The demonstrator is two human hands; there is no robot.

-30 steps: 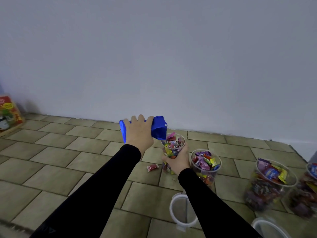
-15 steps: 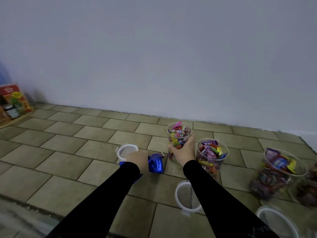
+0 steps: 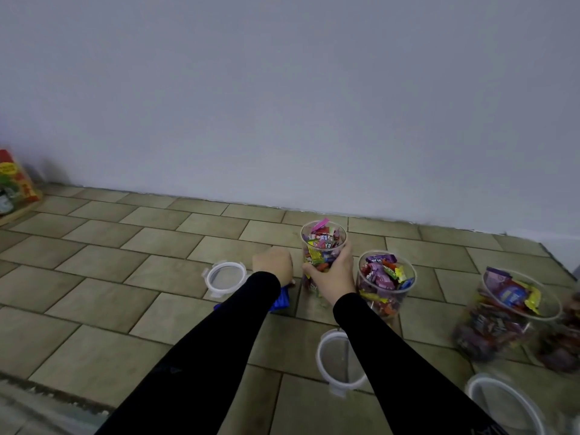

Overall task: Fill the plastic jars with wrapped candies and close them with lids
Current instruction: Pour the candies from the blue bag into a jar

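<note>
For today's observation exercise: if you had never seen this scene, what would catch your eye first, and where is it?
The clear jar heaped with bright wrapped candies, at the centre of the tiled floor, stands out most; the right hand grips its side. Just left, the left hand is low over a blue scoop. More filled, lidless jars line up to the right, such as the next jar, and white-rimmed lids lie flat nearby, one lid at left.

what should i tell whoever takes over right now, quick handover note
Right hand grips the full candy jar, upright on the tiled floor.
Left hand is beside that jar, above the blue scoop on the floor; whether it holds anything is hidden.
Lids: one left of the hands, one near the right forearm, one at bottom right.
Done: three jars filled, including and.
Left: lids on all of them.
</note>
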